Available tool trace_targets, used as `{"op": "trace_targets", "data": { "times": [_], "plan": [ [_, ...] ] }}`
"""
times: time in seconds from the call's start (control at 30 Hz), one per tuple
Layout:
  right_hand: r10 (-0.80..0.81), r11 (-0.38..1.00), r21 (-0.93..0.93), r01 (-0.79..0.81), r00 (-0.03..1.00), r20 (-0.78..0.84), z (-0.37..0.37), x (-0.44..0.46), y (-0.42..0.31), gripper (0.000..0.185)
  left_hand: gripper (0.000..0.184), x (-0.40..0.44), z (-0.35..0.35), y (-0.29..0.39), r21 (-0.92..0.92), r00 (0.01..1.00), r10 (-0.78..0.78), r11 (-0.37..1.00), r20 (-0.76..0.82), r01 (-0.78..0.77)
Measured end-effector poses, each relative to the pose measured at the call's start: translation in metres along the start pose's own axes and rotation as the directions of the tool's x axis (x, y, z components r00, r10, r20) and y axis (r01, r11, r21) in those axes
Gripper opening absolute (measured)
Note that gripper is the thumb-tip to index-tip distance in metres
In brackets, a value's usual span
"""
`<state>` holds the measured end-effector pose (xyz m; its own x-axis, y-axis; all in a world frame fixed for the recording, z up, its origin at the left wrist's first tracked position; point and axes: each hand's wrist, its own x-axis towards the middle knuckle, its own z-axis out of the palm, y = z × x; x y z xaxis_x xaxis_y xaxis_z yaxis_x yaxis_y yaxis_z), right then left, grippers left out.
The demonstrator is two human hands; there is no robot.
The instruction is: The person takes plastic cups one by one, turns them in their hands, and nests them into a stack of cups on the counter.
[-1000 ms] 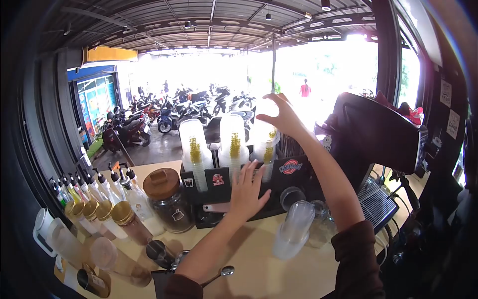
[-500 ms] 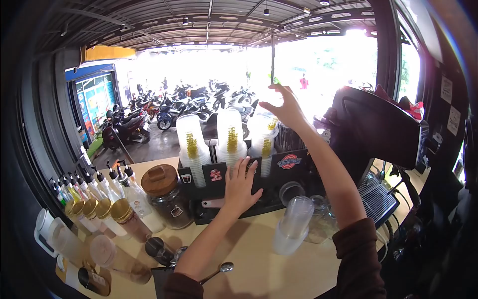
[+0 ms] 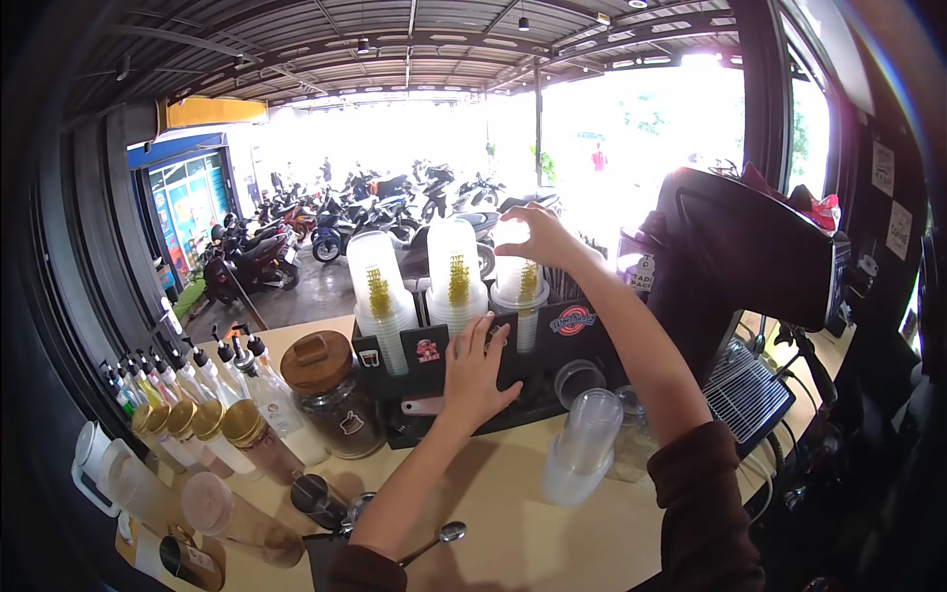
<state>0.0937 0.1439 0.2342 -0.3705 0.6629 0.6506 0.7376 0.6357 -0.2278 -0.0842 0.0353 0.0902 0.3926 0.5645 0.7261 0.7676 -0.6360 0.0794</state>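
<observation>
My left hand lies against the front of a black cup holder, fingers spread and holding nothing. Three stacks of clear plastic cups with yellow print stand upside down in it: a left stack, a middle stack and a right stack. At the top of the right stack, my right hand has its thumb and fingers curved around the uppermost plastic cup. Glare blurs that cup's outline, and the hand covers part of it.
A wooden-lidded jar stands left of the holder, beside pump bottles and gold-lidded bottles. Nested clear cups and a spoon are on the counter. A dark machine stands at right.
My right hand has come down and to the left, from open above the right stack to around its top cup. My left hand stays against the holder.
</observation>
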Motion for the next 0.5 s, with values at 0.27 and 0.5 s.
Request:
{"op": "trace_targets", "data": {
  "times": [0.27,0.5],
  "plan": [
    [0.009,0.999,-0.043,-0.008,1.000,0.028,0.011,-0.002,0.010,0.068,0.079,0.000,0.000,0.000,-0.020,1.000,-0.001,1.000,-0.014,0.001],
    [0.034,0.990,-0.136,-0.038,0.999,-0.028,0.013,-0.018,0.001,0.069,0.077,0.000,0.002,0.003,-0.025,0.999,-0.025,0.999,-0.024,0.024]
  ]
}}
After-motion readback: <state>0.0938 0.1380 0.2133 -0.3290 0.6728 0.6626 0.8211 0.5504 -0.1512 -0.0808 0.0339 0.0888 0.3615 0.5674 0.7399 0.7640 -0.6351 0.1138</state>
